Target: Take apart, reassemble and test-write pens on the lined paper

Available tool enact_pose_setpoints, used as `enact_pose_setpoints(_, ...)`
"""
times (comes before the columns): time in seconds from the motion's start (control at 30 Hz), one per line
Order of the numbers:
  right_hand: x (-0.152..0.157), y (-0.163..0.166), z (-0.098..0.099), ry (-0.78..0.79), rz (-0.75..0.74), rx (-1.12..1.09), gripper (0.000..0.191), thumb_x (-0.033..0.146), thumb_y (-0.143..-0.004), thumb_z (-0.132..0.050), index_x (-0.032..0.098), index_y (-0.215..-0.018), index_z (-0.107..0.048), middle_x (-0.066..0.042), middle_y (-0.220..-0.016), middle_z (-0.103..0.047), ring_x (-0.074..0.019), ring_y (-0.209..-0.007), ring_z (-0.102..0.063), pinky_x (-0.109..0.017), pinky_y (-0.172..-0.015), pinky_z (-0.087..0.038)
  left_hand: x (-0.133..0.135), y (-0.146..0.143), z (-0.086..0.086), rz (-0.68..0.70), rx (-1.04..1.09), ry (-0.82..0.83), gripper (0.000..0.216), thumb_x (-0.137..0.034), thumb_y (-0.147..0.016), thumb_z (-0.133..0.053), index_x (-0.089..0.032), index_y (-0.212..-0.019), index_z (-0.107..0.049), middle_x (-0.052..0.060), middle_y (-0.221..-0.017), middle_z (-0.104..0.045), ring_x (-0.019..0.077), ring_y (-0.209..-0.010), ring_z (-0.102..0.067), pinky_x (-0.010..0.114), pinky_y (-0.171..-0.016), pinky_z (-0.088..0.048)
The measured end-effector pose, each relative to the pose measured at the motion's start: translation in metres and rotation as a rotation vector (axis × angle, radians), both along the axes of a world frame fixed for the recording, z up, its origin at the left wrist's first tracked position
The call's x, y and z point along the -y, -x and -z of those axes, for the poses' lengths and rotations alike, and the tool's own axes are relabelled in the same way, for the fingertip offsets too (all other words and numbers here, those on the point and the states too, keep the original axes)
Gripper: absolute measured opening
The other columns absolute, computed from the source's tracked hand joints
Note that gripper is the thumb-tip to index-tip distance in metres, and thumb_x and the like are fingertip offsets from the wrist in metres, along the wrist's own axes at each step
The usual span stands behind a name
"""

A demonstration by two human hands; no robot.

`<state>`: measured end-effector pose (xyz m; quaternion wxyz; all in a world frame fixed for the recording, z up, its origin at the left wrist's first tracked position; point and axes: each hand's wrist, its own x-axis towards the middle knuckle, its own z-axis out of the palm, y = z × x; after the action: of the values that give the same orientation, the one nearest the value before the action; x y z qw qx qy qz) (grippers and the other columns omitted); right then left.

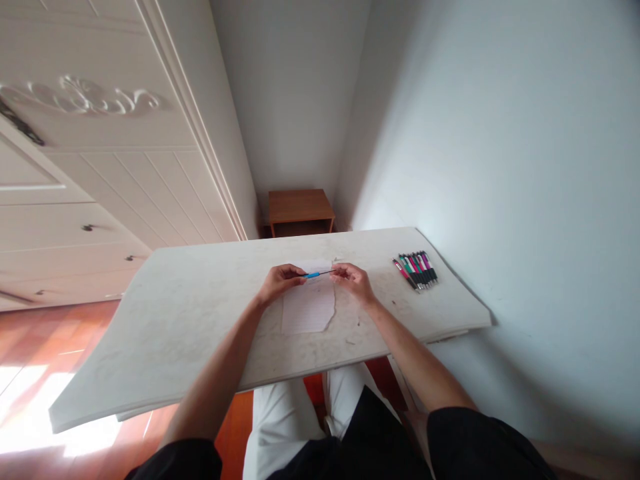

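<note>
**Both hands on a blue pen over a sheet of paper**

Centre of frame: left hand [281, 279] and right hand [353, 278] meet above a white table [190, 320]. Between them, a slim pen [317, 273], lying roughly level, blue section toward the left hand, thin dark end toward the right.

Left hand: fingertips pinched closed on the blue end. Right hand: fingertips pinched closed on the dark end. Whether the pen is one piece or coming apart, cannot tell at this size.

Directly under the hands: a lined sheet of paper [309, 307], flat on the table, lower right edge torn or uneven. Pen sits over the sheet's upper edge; cannot tell whether it touches the paper.

Right of centre, near the table's far right corner: a row of pens [416, 269] side by side, touching one another, dark grips toward the near edge, barrels pink, green and purple. Well apart from the hands.

Upper left of frame: white panelled wardrobe [100, 167]. Top centre, beyond the table: small brown wooden stand [300, 208] against the wall. Lower left: reddish wood floor [45, 340], sunlit patch.
</note>
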<state>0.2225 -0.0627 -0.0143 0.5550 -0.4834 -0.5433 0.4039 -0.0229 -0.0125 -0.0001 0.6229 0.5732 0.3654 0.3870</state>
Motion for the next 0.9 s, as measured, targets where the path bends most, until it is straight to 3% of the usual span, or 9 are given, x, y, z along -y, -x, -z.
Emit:
enact_pose_setpoints(0.13, -0.004, -0.006, -0.003, -0.039, 0.017, -0.041, 0.045, 0.043, -0.066, -0.082, 0.020, -0.103, -0.069, -0.006, -0.093, -0.073, -0.0200, -0.086, -0.067, -0.034, -0.081, -0.053, 0.000, 0.000, -0.002, -0.028, 0.014, -0.018, 0.040, -0.039, -0.055, -0.089, -0.014, -0.082, -0.072, 0.006, -0.083, -0.075, 0.0188, -0.076, -0.069, 0.034, -0.079, -0.053)
enact_pose_setpoints(0.23, -0.007, -0.018, -0.006, -0.086, 0.186, -0.023, 0.039, 0.046, -0.076, -0.073, 0.020, -0.105, -0.067, -0.006, -0.097, -0.071, -0.0201, -0.092, -0.065, -0.034, -0.084, -0.052, 0.000, 0.001, -0.005, -0.053, 0.029, -0.027, 0.041, -0.040, -0.056, -0.089, -0.014, -0.083, -0.072, 0.007, -0.084, -0.075, 0.0192, -0.077, -0.069, 0.035, -0.081, -0.053)
enact_pose_setpoints(0.4, -0.012, -0.041, -0.003, -0.158, 0.459, 0.318, 0.029, 0.041, -0.084, -0.060, 0.019, -0.101, -0.068, -0.010, -0.098, -0.070, -0.0204, -0.084, -0.062, -0.034, -0.075, -0.052, -0.002, 0.002, -0.006, -0.092, 0.015, -0.061, 0.043, -0.045, -0.058, -0.087, -0.014, -0.084, -0.071, 0.007, -0.081, -0.074, 0.0192, -0.074, -0.067, 0.034, -0.078, -0.052)
enact_pose_setpoints(0.57, -0.018, -0.050, 0.006, -0.239, 0.351, 0.563, 0.025, 0.035, -0.089, -0.054, 0.019, -0.093, -0.073, -0.011, -0.097, -0.068, -0.0233, -0.094, -0.062, -0.039, -0.084, -0.051, -0.004, 0.002, -0.003, -0.134, -0.005, -0.082, 0.044, -0.047, -0.059, -0.086, -0.014, -0.085, -0.072, 0.007, -0.084, -0.075, 0.0189, -0.075, -0.067, 0.032, -0.076, -0.051)
enact_pose_setpoints(0.7, -0.025, -0.048, 0.012, -0.272, 0.278, 0.621, 0.027, 0.036, -0.090, -0.055, 0.018, -0.096, -0.075, -0.011, -0.099, -0.067, -0.0239, -0.097, -0.062, -0.041, -0.094, -0.048, -0.004, 0.002, -0.004, -0.153, -0.021, -0.091, 0.045, -0.049, -0.059, -0.085, -0.014, -0.083, -0.072, 0.007, -0.082, -0.074, 0.0191, -0.074, -0.066, 0.032, -0.073, -0.051)
enact_pose_setpoints(0.9, -0.033, -0.044, 0.012, -0.259, 0.208, 0.693, 0.025, 0.036, -0.091, -0.057, 0.019, -0.098, -0.074, -0.011, -0.098, -0.067, -0.0239, -0.097, -0.062, -0.040, -0.095, -0.048, -0.003, 0.002, -0.006, -0.159, -0.042, -0.109, 0.044, -0.050, -0.060, -0.084, -0.014, -0.082, -0.072, 0.007, -0.083, -0.074, 0.0188, -0.075, -0.065, 0.031, -0.072, -0.050)
